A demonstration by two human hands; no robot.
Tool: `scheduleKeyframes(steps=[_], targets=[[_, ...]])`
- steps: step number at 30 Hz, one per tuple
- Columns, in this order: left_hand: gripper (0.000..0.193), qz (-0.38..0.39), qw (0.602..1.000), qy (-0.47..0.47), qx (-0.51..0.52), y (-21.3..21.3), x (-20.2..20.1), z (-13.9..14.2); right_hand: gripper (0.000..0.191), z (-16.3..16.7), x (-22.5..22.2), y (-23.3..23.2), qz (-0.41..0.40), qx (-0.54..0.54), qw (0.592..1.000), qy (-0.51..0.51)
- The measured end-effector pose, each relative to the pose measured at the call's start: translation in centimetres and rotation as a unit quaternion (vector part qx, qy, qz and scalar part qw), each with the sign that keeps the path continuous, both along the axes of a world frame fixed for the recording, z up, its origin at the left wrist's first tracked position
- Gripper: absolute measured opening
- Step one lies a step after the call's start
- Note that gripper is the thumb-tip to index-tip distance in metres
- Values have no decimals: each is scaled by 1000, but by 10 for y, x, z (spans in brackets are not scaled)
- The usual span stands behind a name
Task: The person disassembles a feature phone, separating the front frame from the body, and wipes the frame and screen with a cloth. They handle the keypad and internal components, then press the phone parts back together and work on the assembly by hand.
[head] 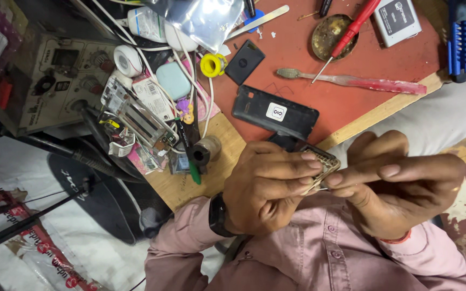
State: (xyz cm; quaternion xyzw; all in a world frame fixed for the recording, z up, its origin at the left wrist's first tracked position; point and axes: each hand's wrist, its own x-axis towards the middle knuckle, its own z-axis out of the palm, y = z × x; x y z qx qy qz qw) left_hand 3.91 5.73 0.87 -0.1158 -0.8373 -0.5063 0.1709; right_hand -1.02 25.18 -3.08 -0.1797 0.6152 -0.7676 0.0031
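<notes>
**A:** Nearest to us, low in the frame, we see pink shirt sleeves [319, 253] and two hands raised close to the camera. What do they hold?

**B:** The left hand [268, 188], a dark watch [218, 214] on its wrist, and the right hand [405, 186] both pinch a small phone frame [327, 163] between fingers and thumbs, right of centre. We see only its tan, gridded edge; the rest is hidden behind the fingers.

**A:** And just beyond the hands?

**B:** A black phone back cover [275, 112] lies on the red mat [395, 64], slightly above the left hand. Left of it, on the bare wooden bench edge [222, 145], stand a green-tipped tool [191, 161] and a metal circuit assembly [138, 117].

**A:** Further up?

**B:** We see a toothbrush [351, 81] with a red handle lying across the mat, and a red screwdriver [349, 35] resting over a round brass dish [330, 35]. A yellow ring of tape [212, 64] sits at upper centre, a blue bit holder [460, 46] at upper right, and white cables [190, 81] tangle at upper left.
</notes>
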Motion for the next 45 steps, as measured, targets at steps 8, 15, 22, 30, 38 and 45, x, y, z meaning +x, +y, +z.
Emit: scheduleKeyframes(steps=[8, 15, 22, 30, 38, 45], targets=[[27, -3, 1000, 3, -1, 2, 1, -1, 44, -8, -3, -5, -33, -65, 995, 63], [30, -13, 1000, 15, -13, 0, 0, 0, 45, 2, 5, 17, 17, 2, 998, 56], [32, -16, 999, 11, -34, -1, 2, 0, 13, 12, 19, 29, 56, 70, 985, -145], [33, -16, 998, 30, -55, 1, 0, 1, 16, 3, 2, 7, 0, -40, 999, 17], [31, -8, 997, 37, -66, 1, -3, 2, 18, 13, -23, 6, 67, 7, 989, 134], [31, -16, 997, 33, -61, 1, -2, 1, 23, 12, -30, 14, 123, 36, 975, 183]])
